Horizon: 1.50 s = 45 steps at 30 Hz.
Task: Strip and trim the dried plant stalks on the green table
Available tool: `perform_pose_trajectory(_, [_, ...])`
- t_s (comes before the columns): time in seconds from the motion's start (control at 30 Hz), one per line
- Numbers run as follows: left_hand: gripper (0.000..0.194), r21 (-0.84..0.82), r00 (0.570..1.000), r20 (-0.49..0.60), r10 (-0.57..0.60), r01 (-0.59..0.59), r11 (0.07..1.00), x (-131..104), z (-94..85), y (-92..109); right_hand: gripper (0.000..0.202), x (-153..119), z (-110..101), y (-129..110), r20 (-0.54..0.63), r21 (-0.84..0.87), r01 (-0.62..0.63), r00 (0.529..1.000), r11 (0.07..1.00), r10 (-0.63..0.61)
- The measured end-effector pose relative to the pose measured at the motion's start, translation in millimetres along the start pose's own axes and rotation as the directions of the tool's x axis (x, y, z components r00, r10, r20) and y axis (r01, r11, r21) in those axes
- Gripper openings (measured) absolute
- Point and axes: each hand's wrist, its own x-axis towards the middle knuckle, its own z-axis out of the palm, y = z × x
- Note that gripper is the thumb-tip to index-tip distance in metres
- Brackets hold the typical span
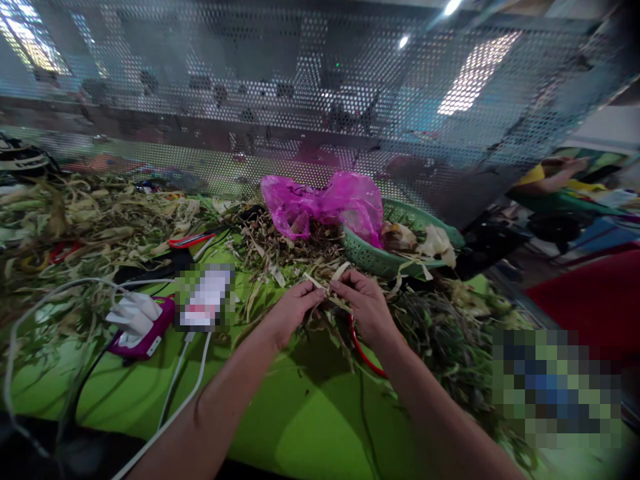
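Note:
My left hand [295, 308] and my right hand [367, 303] meet above the green table, fingertips nearly touching. Each is closed in a pinch on a pale, dry plant strip [341, 271], whose ends stick up past the fingers. Whether it is one strip or two I cannot tell, since the fingertips cover the middle. Below my right hand shows part of a red loop [361, 350], its kind unclear. Just beyond the hands lies a heap of dried stalks and leaves [260, 250].
A green basket [367, 257] holds dry husks, with a pink plastic bag [350, 197] against it. To the left are a purple power strip [145, 340], white cables, a phone [206, 297] and red-handled scissors [191, 240]. A perforated metal screen [280, 107] stands behind. Another person's arm [555, 183] shows far right.

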Motion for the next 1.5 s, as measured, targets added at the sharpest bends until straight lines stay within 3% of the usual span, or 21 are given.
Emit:
perform_pose_trajectory(0.17, [0.025,0.021,1.000,0.009,0.019,-0.019,1.000,1,-1.8,0,0.026,0,-1,-3,-0.021,-0.012,0.009,1.000,1.000,-0.009])
perform_pose_trajectory(0.43, [0.032,-0.139,0.997,-0.076,-0.020,0.009,0.990,5,-6.5,1,0.034,-1,-8,-11,0.224,-0.207,-0.038,0.971,0.978,0.085])
perform_pose_trajectory(0.7, [0.029,-0.087,0.988,-0.141,-0.054,0.042,0.995,3,-3.7,5,0.027,1,-7,-3,0.173,-0.204,0.015,0.985,0.979,0.020])
perform_pose_trajectory(0.83, [0.027,-0.097,0.993,-0.107,-0.049,0.039,0.995,1,-4.4,7,0.028,3,-8,-3,0.143,-0.236,0.042,0.990,0.971,-0.008])
perform_pose_trajectory(0.97, [0.030,-0.125,0.998,-0.068,-0.018,0.009,0.992,3,-7.8,8,0.023,3,-12,-7,0.068,-0.421,0.201,0.979,0.884,-0.190])
perform_pose_trajectory(1.1, [0.032,-0.109,0.987,-0.141,0.081,-0.096,0.989,6,-9.6,6,0.023,-5,-7,-18,-0.040,-0.576,0.312,0.913,0.756,-0.406])
perform_pose_trajectory(1.3, [0.033,-0.076,0.969,-0.194,0.154,-0.171,0.982,5,-8.7,3,0.020,-20,15,-17,0.262,-0.704,0.433,0.895,0.563,-0.360])
perform_pose_trajectory(1.5, [0.029,-0.025,0.973,-0.177,0.149,-0.156,0.987,7,-7.0,3,0.013,-13,16,-8,0.280,-0.681,0.433,0.899,0.590,-0.337])
